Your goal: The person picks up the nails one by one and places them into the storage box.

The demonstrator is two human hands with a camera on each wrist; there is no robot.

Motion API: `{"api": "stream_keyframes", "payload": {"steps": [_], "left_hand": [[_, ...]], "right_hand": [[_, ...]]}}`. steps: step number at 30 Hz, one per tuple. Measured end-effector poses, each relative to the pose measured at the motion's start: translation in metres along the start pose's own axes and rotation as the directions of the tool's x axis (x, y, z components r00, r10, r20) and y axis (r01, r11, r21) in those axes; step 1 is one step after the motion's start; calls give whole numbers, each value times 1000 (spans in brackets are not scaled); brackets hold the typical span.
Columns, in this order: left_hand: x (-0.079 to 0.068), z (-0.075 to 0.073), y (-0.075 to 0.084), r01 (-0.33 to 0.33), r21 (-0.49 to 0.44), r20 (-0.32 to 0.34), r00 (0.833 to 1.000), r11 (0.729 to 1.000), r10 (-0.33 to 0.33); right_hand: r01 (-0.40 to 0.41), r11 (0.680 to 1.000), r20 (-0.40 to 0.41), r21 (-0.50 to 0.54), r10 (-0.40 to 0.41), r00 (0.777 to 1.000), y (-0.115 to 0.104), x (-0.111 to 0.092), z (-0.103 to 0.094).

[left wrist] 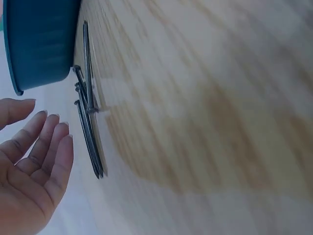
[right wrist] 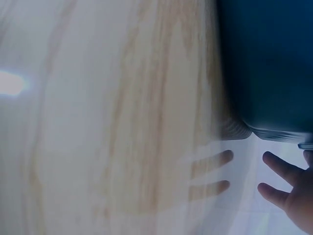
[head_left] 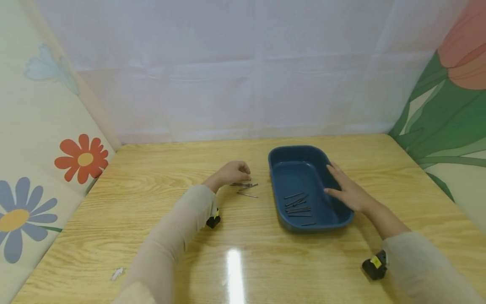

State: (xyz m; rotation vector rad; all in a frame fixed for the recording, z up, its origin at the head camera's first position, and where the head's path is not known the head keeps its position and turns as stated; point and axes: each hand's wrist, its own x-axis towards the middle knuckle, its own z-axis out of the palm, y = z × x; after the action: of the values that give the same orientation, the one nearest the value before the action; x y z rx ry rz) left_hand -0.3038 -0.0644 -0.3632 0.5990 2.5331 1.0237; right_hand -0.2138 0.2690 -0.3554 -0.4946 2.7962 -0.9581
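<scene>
My left hand (head_left: 232, 172) hovers just above a few loose nails (head_left: 247, 194) on the table, its fingers loosely bent. In the left wrist view, this hand (left wrist: 34, 166) has its thumb apart from the fingers and nothing between them; the nails (left wrist: 88, 127) lie beside the fingertips, some crossing each other. To their right stands a deep blue plastic bin (head_left: 281, 177), with several more nails (head_left: 298, 207) spread on its floor near the front. My right hand (head_left: 347, 190) lies at the bin's right rim, fingers straight and spread, thumb reaching over the inside.
A wood-grain table (head_left: 152, 211) carries everything, with a white sheet (head_left: 212, 84) behind it. Flower-print panels (head_left: 34, 160) flank both sides. A black device with a yellow label (head_left: 373, 266) sits at the right wrist. A small white mark (head_left: 117, 273) shows at front left.
</scene>
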Motion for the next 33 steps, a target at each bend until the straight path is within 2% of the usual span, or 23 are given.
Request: {"api": "stream_keyframes", "payload": {"steps": [5, 11, 21, 27, 33], "left_hand": [[3, 0, -5, -3, 72, -27, 1000, 997, 5], [6, 1, -8, 10, 163, -16, 1000, 987, -8], [5, 2, -7, -27, 349, 3, 1000, 937, 28], [6, 2, -8, -19, 400, 26, 1000, 916, 10], [7, 3, -7, -30, 445, 30, 999, 895, 18]], "right_hand": [[-7, 1000, 2, 1, 7, 1000, 0, -1, 0], [-3, 1000, 10, 4, 3, 1000, 1, 0, 0], [-13, 1000, 10, 3, 13, 1000, -1, 0, -2], [-4, 1000, 14, 0, 4, 1000, -1, 0, -2], [-1, 1000, 14, 4, 1, 1000, -1, 0, -2]]}}
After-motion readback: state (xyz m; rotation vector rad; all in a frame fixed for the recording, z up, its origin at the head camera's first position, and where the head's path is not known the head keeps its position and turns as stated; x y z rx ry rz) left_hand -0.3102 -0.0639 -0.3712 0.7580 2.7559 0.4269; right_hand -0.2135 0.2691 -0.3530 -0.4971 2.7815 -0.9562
